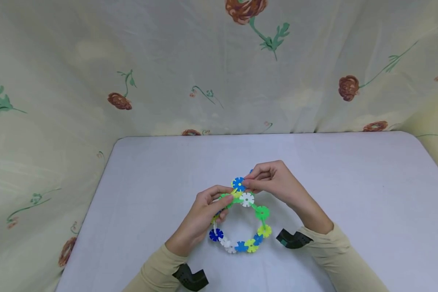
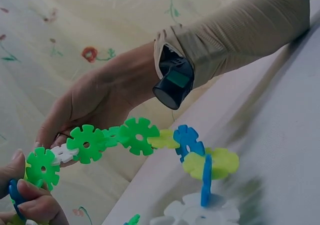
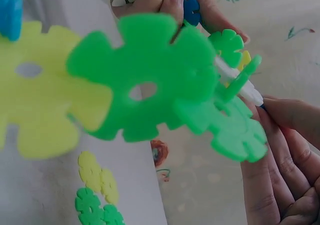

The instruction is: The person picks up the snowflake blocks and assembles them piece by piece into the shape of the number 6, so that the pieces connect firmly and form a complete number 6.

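A ring of slotted plastic flower discs (image 1: 241,246), in blue, white, yellow and green, is held between both hands. My left hand (image 1: 208,207) grips the ring's upper left, thumb in front and fingers behind, covering some discs. At the top, my right hand (image 1: 273,178) pinches a blue disc (image 1: 238,184) by its right edge. Just below it a white disc (image 1: 246,199) and a green disc (image 1: 262,213) continue the ring. In the left wrist view, green discs (image 2: 139,136) hang in a chain between the hands. A large green disc (image 3: 145,80) fills the right wrist view's middle.
The white-covered table (image 1: 368,194) extends around the hands, backed by a flowered curtain (image 1: 168,48). In the right wrist view, yellow discs (image 3: 90,171) and green discs (image 3: 90,207) appear below the ring. Black wrist cameras (image 1: 293,238) sit on both sleeves.
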Demonstrator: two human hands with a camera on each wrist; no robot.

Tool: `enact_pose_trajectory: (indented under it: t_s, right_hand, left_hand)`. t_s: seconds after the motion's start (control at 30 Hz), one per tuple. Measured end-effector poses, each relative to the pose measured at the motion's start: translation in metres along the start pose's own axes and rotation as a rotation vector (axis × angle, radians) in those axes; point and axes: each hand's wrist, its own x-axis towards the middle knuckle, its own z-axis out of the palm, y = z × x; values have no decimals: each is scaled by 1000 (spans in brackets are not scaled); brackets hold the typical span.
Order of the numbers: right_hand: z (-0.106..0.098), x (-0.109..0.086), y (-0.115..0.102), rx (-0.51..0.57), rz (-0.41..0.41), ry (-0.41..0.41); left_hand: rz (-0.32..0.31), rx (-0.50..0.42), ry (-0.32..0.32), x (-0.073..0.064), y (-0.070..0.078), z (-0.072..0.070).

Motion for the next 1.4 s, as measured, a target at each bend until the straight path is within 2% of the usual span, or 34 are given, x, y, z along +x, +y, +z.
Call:
enact_pose_trajectory:
  t_s: [0.23, 0.53, 0.77, 0.9, 1.0, 1.1, 1.23, 1.3, 1.4]
  right_hand:
    - [2, 1, 3, 24, 9, -5]
    - [3, 1, 4, -26, -29, -3]
    - [3, 2, 4, -38, -58, -79]
    - [4, 2, 3, -38, -62, -116]
    - [1, 3, 5, -33, -66, -110]
    - [-6, 5, 12, -35, -46, -60]
    - [-20, 8, 25, -123, 52, 25]
    - [-23, 9, 32, -222, 103, 45]
    - [-24, 12, 41, -390, 130, 27]
  left_hand:
    - [-1, -4, 13, 0, 4, 1]
    - [6, -10, 18, -2, 7, 4]
    - [-16, -12, 63, -1, 5, 4]
    - [10, -18, 85, -1, 3, 1]
    - [31, -44, 101, -1, 3, -1]
    - [38, -63, 135, 0, 2, -2]
    - [64, -52, 175, 1, 0, -4]
    - [80, -50, 179, 2, 0, -4]
    - [93, -57, 176, 2, 1, -5]
